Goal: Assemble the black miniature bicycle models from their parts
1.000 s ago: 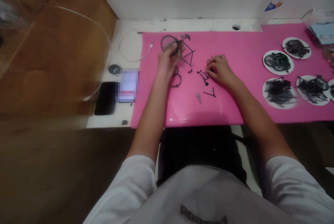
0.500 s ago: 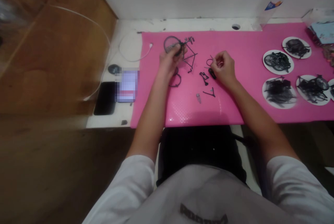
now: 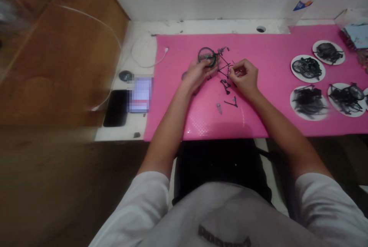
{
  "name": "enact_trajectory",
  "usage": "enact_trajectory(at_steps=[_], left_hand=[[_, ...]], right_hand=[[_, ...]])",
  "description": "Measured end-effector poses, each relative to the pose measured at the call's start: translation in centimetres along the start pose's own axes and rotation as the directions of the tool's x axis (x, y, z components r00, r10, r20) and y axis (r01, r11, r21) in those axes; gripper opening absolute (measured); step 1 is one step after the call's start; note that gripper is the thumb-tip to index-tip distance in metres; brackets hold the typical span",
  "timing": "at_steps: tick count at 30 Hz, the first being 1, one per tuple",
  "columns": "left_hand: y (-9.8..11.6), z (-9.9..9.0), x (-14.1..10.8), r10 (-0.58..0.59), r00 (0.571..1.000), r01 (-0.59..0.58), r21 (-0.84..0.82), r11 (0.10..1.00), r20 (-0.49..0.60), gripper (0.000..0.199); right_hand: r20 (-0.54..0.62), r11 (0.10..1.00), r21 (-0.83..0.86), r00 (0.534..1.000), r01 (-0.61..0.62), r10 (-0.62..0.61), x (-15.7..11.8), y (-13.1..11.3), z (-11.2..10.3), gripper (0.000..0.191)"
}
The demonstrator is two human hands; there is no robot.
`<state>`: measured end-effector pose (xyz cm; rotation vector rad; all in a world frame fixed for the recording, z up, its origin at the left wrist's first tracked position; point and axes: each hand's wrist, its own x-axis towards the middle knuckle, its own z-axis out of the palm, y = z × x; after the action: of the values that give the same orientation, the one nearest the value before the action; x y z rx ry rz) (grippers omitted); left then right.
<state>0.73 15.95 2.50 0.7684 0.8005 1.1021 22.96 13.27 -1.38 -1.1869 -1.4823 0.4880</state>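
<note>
My left hand is closed around a black model bicycle, thumb at its spoked wheel; handlebars point up and away. My right hand is pinched at the frame's rear end. Whatever its fingertips grip is too small to make out. Below the frame, a black bicycle part lies on the pink mat, with a thin forked black piece and a small grey piece nearer me. Part of a round black piece shows beside my left wrist, mostly hidden.
On the right, several white plates carry black bicycle parts. A clear bottle stands at the back by the wall. A black phone, a lit screen and a dark mouse-like object lie left of the mat.
My left hand has carried the bicycle rightward and slightly nearer, so its rear end now meets my right fingertips. The right hand has barely moved.
</note>
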Motion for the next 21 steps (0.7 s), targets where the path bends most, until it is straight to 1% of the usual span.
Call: enact_trajectory(at_steps=[5,9,14,17,21], left_hand=[[-0.3,1.2,-0.8,0.01,1.0,-0.009,-0.019,1.0,0.027,0.04],[-0.1,1.9,-1.4,-0.004,1.0,0.005,-0.022,1.0,0.029,0.047],[0.3,2.1,-1.7,0.018,0.998,-0.019,0.012,1.0,0.062,0.051],[0.3,2.1,-1.7,0.017,0.998,-0.019,0.036,0.999,0.055,0.051],[0.2,2.0,-1.6,0.016,0.997,-0.021,0.063,0.998,0.076,0.046]], right_hand=[[0.055,0.998,0.065,0.998,-0.024,0.02,-0.2,-0.8,0.2,0.047],[0.105,0.994,0.104,0.994,-0.043,0.032,0.1,-0.5,-0.1,0.061],[0.147,0.993,0.082,0.987,-0.081,0.069,0.4,-0.1,-0.3,0.076],[0.173,0.995,0.043,0.982,-0.089,0.08,0.5,-0.2,-0.3,0.079],[0.194,0.995,0.044,0.978,-0.09,0.08,0.5,-0.5,-0.1,0.08]])
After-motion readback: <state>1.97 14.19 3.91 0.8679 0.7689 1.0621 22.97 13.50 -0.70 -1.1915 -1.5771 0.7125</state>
